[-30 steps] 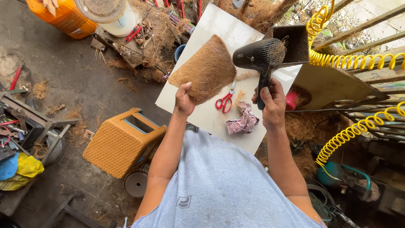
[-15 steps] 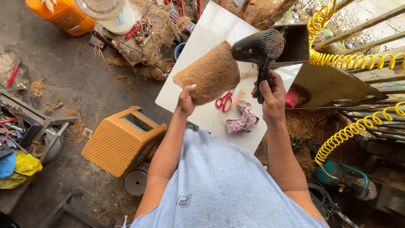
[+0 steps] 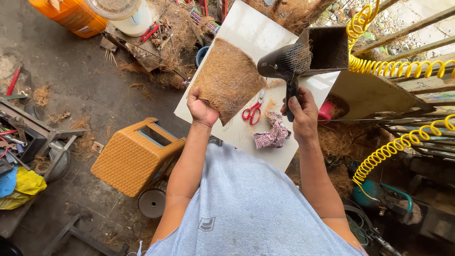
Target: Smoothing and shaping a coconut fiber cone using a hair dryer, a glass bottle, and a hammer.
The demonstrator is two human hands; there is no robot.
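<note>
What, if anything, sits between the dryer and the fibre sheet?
Nothing visible. The right hand holds the dryer beside the fibre sheet, which the left hand grips at its lower edge. The scissors and rag lie lower on the board.

The left hand (image 3: 201, 110) covers the near corner of the coconut-fibre sheet (image 3: 228, 78), its fingers tucked out of sight beneath. That sheet in turn hides part of the white board (image 3: 246, 28), whose far end runs off the top edge. Right of the sheet, the right hand (image 3: 302, 114) wraps the hair dryer (image 3: 284, 64) handle (the grip itself unseen). The orange container (image 3: 71, 14), far left of the sheet, is cropped.
</note>
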